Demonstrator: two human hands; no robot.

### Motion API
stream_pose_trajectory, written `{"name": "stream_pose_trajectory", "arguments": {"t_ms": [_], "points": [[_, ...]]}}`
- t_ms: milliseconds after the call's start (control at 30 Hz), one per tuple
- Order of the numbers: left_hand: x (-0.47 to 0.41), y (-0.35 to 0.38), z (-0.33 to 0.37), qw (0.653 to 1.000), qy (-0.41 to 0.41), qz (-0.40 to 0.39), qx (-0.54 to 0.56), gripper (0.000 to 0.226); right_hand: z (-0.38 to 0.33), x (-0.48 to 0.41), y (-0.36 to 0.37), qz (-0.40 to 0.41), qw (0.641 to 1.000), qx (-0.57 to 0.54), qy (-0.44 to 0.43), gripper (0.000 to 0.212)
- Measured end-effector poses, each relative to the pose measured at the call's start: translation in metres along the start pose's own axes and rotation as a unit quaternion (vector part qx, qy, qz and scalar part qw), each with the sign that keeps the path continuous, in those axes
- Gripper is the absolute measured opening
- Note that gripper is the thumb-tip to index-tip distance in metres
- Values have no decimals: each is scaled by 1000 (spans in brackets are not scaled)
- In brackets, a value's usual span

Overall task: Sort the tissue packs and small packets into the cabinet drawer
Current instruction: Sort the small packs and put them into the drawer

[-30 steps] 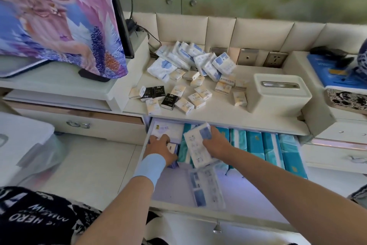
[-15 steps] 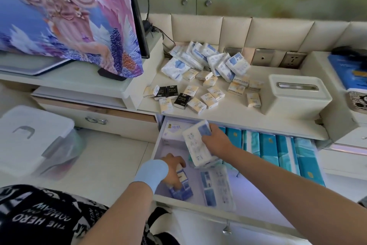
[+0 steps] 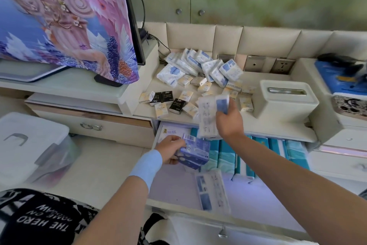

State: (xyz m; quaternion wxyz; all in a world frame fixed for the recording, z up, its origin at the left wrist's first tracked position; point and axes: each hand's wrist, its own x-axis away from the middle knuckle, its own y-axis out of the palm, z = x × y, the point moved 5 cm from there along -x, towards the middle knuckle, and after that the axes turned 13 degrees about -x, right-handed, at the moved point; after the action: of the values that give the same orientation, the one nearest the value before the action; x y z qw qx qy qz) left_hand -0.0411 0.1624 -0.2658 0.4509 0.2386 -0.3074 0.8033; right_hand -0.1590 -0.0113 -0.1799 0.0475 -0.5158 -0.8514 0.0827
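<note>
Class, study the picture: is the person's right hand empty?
No: the right hand grips a white tissue pack, and the left hand holds a blue pack.

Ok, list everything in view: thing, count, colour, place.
drawer: one, white, below counter
teal packs: a row, standing in the drawer
flat pack: one, white-blue, on the drawer floor
tissue packs: a pile, white-blue, counter's back
small packets: many cream, three black, counter's front
tissue box: one, cream, counter's right
screen: one, colourful, left shelf
storage bin: one, clear, white-lidded, floor left
left hand: grips a purple pack over the drawer
right hand: holds a white pack above the counter edge
</note>
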Motion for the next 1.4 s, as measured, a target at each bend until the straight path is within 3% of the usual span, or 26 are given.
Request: {"name": "stream_pose_trajectory", "arguments": {"t_ms": [200, 267, 333, 467, 633, 767, 833, 900, 933, 1000, 1100, 1233, 1333, 1400], "points": [[-30, 26, 6, 995, 27, 92, 9, 62, -7, -1, -21, 27, 994, -99, -46, 42], [-33, 26, 17, 995, 49, 80, 33, 53, -9, -1, -21, 7, 989, -140, -49, 47], [-34, 30, 26, 994, 76, 66, -50, 42, -12, 2, -17, -22, 986, -157, -42, 51], [-36, 29, 25, 971, 58, 52, -225, 49, 0, 14, -9, -56, 994, -91, -6, 38], [-30, -3, 32, 992, 25, 62, -112, 48, 12, 31, 6, -109, 994, -3, 30, 28], [-12, -38, 21, 992, 37, 104, -55, 23, 7, 58, 38, -192, 979, 29, 65, 29], [-2, -54, 7, 983, 36, 162, -82, 18, 17, 75, 61, -245, 961, 85, 96, 24], [7, -64, -11, 968, 18, 207, -139, 24, 35, 90, 82, -274, 944, 138, 123, 12], [9, -67, -23, 959, 8, 221, -178, 28, 43, 94, 90, -283, 936, 168, 121, 16], [13, -68, -43, 943, 1, 231, -240, 32, 53, 102, 104, -297, 929, 206, 83, 26], [13, -65, -58, 926, 38, 205, -314, 40, 57, 109, 122, -310, 924, 225, 8, 6], [7, -62, -55, 865, 95, 184, -458, 59, 57, 106, 145, -341, 902, 252, -86, 54], [-1, -57, -61, 884, 97, 141, -436, 77, 64, 99, 151, -352, 897, 248, -99, 45], [-6, -56, -60, 886, 103, 147, -428, 66, 73, 98, 151, -347, 897, 243, -126, 39]]}}
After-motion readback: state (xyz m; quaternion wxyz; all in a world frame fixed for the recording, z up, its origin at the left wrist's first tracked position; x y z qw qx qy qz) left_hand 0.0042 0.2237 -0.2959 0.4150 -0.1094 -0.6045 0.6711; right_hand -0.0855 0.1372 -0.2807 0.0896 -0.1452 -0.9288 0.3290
